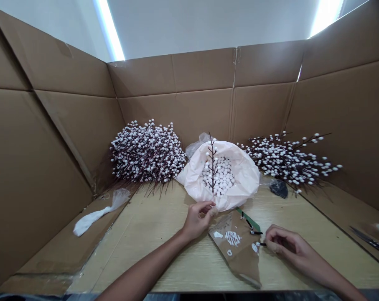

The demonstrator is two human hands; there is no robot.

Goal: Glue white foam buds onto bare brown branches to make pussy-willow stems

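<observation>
Between the thumb and fingers of my left hand (198,220), a dark brown artificial twig (212,179) stands upright by its lower stem, with a few white berries near its top. My right hand (286,243) is closed in a pinch around a short dark stick (263,244), whose tip is at the edge of a brown cardboard piece (244,261). White glue smears (232,238) and several small dark sticks lie on that cardboard, along with a green strip (250,219). Behind the twig sits an open pale plastic bag (195,190) full of loose white berries (222,177).
A thick bundle of white-berried twigs (148,154) lies at back left, a smaller bundle (289,159) at back right. Scissors (371,241) rest at far right. There is a white-filled plastic bag (92,219) on the left and a dark packet (278,189) on the right. Cardboard walls (202,71) surround the table.
</observation>
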